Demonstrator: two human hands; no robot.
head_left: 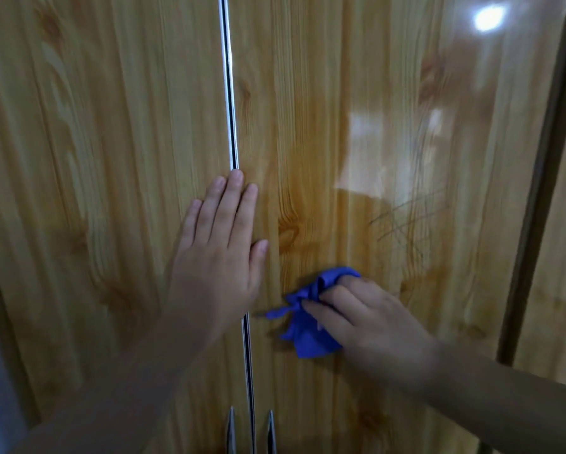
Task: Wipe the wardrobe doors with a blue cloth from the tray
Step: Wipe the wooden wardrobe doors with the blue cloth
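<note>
Head view: the blue cloth [311,322] is bunched under my right hand [367,319], whose curled fingers pinch it against the glossy right door [357,132], low and near the metal strip [231,93]. My left hand [219,257] lies flat across that strip, fingers together. Thin scratches [406,217] and a lamp reflection [489,17] show on the same door. Two handles [231,430] are below.

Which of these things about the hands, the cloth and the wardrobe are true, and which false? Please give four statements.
1. The left hand lies flat over the seam. True.
2. The right hand holds a red cloth. False: the cloth is blue.
3. The cloth is pressed on the left door. False: it is on the right door.
4. Two metal handles show at the bottom. True.
</note>
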